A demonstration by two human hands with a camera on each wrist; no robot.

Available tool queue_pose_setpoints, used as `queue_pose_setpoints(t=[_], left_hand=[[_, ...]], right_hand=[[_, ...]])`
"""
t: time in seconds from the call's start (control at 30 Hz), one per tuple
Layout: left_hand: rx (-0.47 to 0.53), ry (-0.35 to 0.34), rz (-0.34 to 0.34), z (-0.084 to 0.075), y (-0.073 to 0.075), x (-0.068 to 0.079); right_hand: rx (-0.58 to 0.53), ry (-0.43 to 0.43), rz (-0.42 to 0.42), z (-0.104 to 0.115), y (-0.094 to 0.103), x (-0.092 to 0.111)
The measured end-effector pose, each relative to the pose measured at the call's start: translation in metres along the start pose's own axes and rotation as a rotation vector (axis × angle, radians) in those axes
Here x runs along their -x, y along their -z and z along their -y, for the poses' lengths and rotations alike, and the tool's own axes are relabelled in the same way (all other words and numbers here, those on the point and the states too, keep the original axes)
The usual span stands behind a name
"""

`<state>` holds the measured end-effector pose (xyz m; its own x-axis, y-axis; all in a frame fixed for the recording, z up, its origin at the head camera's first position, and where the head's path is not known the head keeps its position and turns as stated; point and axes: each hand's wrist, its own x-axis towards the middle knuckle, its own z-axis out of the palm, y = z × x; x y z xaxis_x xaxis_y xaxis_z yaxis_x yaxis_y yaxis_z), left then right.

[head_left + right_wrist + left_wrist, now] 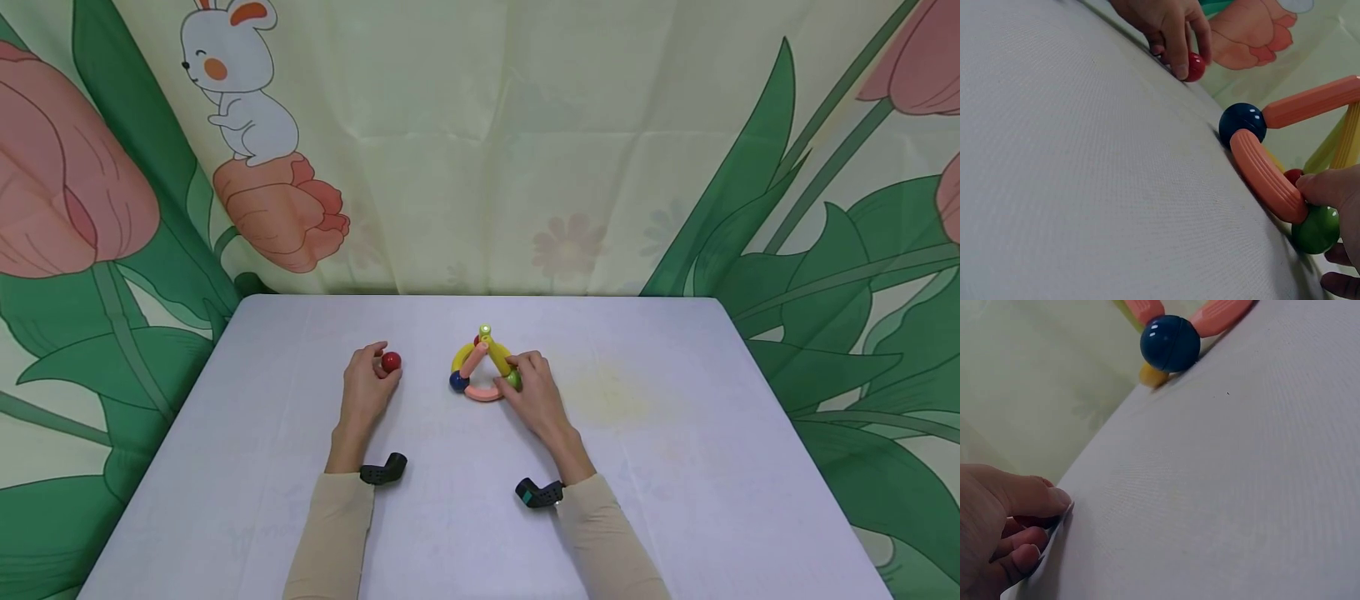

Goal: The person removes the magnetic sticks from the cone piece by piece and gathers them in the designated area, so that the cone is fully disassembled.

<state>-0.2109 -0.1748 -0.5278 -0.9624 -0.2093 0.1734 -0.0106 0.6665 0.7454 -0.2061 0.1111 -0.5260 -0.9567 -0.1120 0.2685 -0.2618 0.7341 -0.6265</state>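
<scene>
At a white-covered table (660, 517), a person in beige sleeves (330, 537) works with two hands held well apart. The left hand (363, 396) pinches a glossy red ball (392, 361) between thumb and fingers, near the tabletop and to the left of a small frame (473, 360) of coloured rods and balls. The right hand (542, 398) grips that frame at its right corner, thumb and fingers set about a green ball (1315, 232). The frame sits on the table's far half, near the middle, its rods rising to a peak. A curved pink rod (1267, 177) runs along the front from the green ball to a blue ball (1242, 124), and a straight pink rod (1310, 103) climbs from there. A yellow rod (498, 358) slopes down the right side; a second red ball (1294, 177) shows at the back. Black devices (384, 469) ride on both wrists. Behind the table hangs a pale cloth (435, 183) printed with a white rabbit (258, 125), pink tulips (67, 167) and green leaves (750, 192).
</scene>
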Motion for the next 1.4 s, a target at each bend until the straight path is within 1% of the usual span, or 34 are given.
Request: queue_pose_setpoints(t=[0.37, 0.73, 0.93, 1.17, 1.3, 1.4], left_hand=[[0.01, 0.009, 0.018, -0.002, 0.003, 0.001], [-0.001, 0.016, 0.035, -0.004, 0.006, 0.001], [-0.019, 0.012, 0.035, -0.007, 0.009, 0.002], [-0.045, 0.013, 0.045, -0.015, 0.014, 0.001], [-0.046, -0.021, 0.018, -0.02, 0.015, 0.002], [-0.027, -0.056, -0.023, -0.025, 0.014, 0.003]], right_hand=[[-0.005, 0.01, -0.002, 0.0, 0.0, -0.001], [0.002, 0.009, -0.001, 0.001, 0.001, -0.001], [0.001, 0.025, -0.011, 0.002, 0.002, -0.001], [0.007, 0.029, -0.015, 0.004, 0.003, -0.001], [0.002, 0.042, -0.029, 0.005, 0.005, -0.001], [0.005, 0.051, -0.036, 0.006, 0.007, -0.001]])
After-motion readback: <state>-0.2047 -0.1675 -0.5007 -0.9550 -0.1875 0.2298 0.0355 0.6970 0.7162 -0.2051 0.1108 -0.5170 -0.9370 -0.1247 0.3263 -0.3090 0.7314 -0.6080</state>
